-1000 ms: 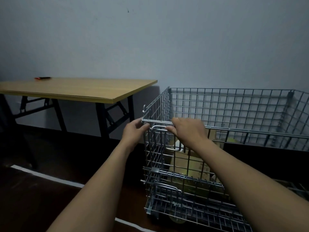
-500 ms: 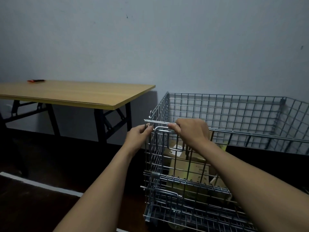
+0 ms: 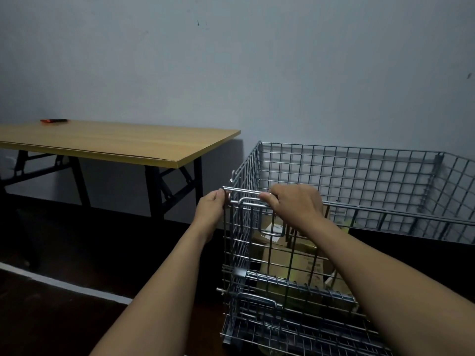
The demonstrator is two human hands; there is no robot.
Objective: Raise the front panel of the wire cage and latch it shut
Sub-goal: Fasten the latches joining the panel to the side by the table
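A silver wire cage stands on the dark floor by the grey wall. Its front panel is upright at the near left corner. My right hand curls its fingers round the looped latch handle at the panel's top edge. My left hand pinches the left end of the top bars at the cage's corner post. Cardboard boxes lie inside the cage behind the mesh. A second latch loop sits lower on the panel.
A wooden folding table with black legs stands to the left of the cage. A small red and black object lies at its far edge. A white line runs across the floor.
The view has shifted so the cage sits lower in the picture. My left hand has closed in from a looser touch to a pinch on the corner. My right hand stays on the latch handle.
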